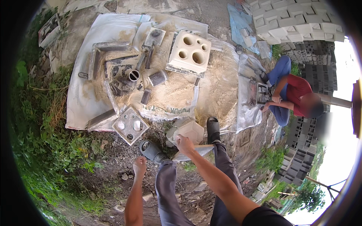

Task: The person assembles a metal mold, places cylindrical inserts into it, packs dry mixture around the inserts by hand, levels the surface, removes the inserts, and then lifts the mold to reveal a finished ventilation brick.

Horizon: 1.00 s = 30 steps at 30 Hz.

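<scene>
- The right hand [184, 144] is at 6 o'clock from the middle of the view, over the near side of a pale vessel [193, 132]. Its fingers are bunched inward; I cannot tell whether they pinch anything.
- The pale vessel sits between 5 and 6 o'clock, on the ground between the two dark clogs, its shape partly hidden by the hand.
- The left hand [139, 165] is at 7 o'clock, above gravelly ground and near the left clog [152, 151]. Its fingers look curled in; I cannot tell how tightly, or whether they hold anything.
- A square plate with holes [129, 126] lies between 8 and 9 o'clock, beyond the left hand, at the edge of a white sheet [79, 109].
- A grey slab [194, 153] with a light edge is at 6 o'clock, between the shins.
- At 12 o'clock, a cream block with round holes [190, 49] stands on the sandy sheet.
- At 11 o'clock lie a trowel [150, 56] and a dark cylinder [158, 78]; a smaller cylinder [145, 96] is at 10.
- Dark metal bars [101, 119] run along 9 o'clock.
- Near 3 o'clock, a co-worker [300, 92] in a red top crouches, hands at a small frame [262, 93].
- Stacked pale blocks [298, 22] rise at 2 o'clock.
</scene>
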Tool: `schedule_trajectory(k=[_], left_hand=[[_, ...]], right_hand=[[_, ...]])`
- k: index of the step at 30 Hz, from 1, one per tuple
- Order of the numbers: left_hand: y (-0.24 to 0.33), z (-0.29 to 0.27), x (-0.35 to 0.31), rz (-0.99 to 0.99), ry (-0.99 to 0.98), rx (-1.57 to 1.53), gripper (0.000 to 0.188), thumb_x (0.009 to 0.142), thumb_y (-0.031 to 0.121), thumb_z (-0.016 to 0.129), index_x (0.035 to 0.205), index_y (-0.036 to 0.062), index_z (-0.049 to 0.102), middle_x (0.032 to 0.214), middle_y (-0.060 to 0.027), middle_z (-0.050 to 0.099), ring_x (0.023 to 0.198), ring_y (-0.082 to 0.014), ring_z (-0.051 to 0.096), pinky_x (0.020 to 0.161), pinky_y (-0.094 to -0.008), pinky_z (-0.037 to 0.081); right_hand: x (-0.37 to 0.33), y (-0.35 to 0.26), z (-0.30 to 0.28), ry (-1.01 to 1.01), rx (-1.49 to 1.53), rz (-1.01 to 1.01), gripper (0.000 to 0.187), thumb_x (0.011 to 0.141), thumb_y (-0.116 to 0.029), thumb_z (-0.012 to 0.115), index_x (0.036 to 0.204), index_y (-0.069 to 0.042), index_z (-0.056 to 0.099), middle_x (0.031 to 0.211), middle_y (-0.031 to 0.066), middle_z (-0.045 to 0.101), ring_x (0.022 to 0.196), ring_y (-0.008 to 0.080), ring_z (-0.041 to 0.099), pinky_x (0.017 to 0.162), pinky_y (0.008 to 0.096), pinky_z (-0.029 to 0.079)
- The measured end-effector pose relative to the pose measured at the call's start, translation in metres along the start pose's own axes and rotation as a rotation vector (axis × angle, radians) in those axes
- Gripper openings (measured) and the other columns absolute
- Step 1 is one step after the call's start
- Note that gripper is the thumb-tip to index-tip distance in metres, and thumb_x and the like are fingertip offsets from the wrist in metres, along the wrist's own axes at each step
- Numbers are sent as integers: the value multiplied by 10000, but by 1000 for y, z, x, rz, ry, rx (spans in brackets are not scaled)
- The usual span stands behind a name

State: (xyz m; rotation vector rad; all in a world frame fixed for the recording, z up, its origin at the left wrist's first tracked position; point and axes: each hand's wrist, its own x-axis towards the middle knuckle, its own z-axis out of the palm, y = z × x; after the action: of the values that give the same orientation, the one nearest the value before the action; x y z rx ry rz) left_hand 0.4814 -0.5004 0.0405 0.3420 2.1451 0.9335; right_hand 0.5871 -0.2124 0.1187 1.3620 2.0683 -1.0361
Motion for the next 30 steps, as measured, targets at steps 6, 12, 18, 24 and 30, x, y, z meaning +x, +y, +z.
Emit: schedule_trajectory(k=[6,12,18,24,30], left_hand=[[89,22,28,-203,-163,-195,248,955,218,544,875,-2,626,708,-87,653,596,-147,636,575,-289,507],[158,60,55,-136,-216,-442,206,975,164,501,961,-12,608,746,-75,666,658,-154,640,649,-275,511],[203,99,85,-215,-321,-226,285,973,230,514,850,-10,605,692,-70,646,640,-134,637,625,-268,505],[287,217,114,-25,-181,-488,361,989,253,480,751,5,588,631,-72,621,595,-132,609,572,-275,464],[306,232,152,-258,-144,-329,208,975,182,509,947,-11,583,772,-99,677,652,-168,637,641,-296,526]], right_hand=[[-9,35,-36,214,109,89,317,845,-175,549,1135,-69,622,917,252,659,881,421,634,807,482,506],[-5,71,-55,173,197,138,267,833,-180,571,1059,-65,655,935,251,659,920,383,641,805,450,509],[9,90,-90,302,306,118,267,804,-124,589,1053,-49,650,908,215,668,879,380,642,789,441,503],[79,166,-156,237,431,97,238,808,-72,590,1032,-31,658,831,181,673,786,300,660,709,373,514],[141,146,-254,214,625,-99,237,909,-52,499,1119,13,589,856,131,693,805,207,707,705,305,534]])
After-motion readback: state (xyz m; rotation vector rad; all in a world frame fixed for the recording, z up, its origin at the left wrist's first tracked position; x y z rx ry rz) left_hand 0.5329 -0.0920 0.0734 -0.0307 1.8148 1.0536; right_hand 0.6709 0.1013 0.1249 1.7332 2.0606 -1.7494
